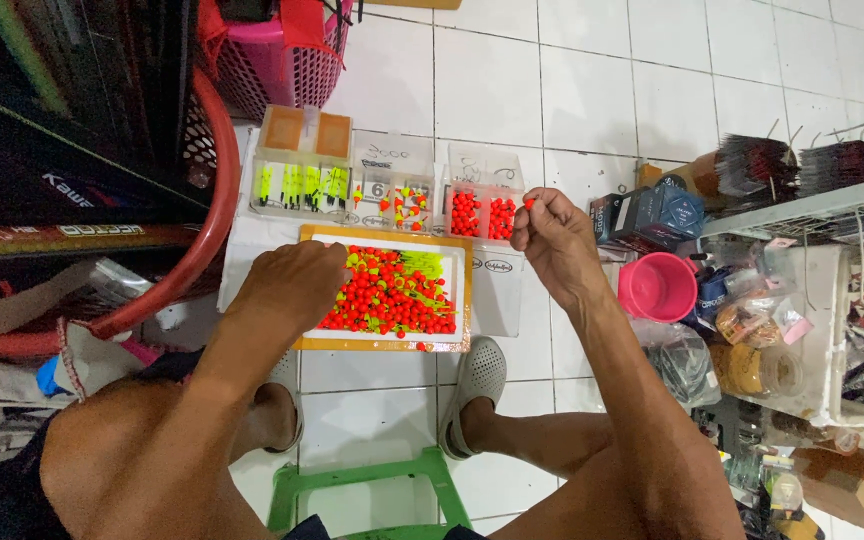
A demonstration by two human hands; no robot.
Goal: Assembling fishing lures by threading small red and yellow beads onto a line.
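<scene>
- Head view, looking down past bare knees and grey shoes (477, 372) to a white tiled floor (592, 90).
- Landmark: a shallow white tray with an orange rim (464, 300), set on a low white desk, heaped with small red-orange beads (392, 300) and yellow-green pieces (422, 264).
- Left hand (292, 285) palm down over the tray's left edge, fingers curled loosely onto the near beads; cannot tell whether anything is gripped under them.
- Right hand (552, 235) raised just beyond the tray's right corner, thumb and forefinger pinched together on a single red bead (529, 203).
- Right behind the tray, a row of clear plastic boxes: one with red beads (482, 215) close beside the pinched bead, one with mixed small floats (397, 205) in the middle, one with yellow-green floats (300, 185) to the left.
- Farther behind the tray to the left, a pink basket (282, 60) and a curved red hoop (214, 200).
- Right of the tray, a pink cup (658, 287), dark boxes (652, 215) and a wire shelf with bagged goods (812, 330).
- Nearer than the tray, between the feet, a green stool (367, 490).
</scene>
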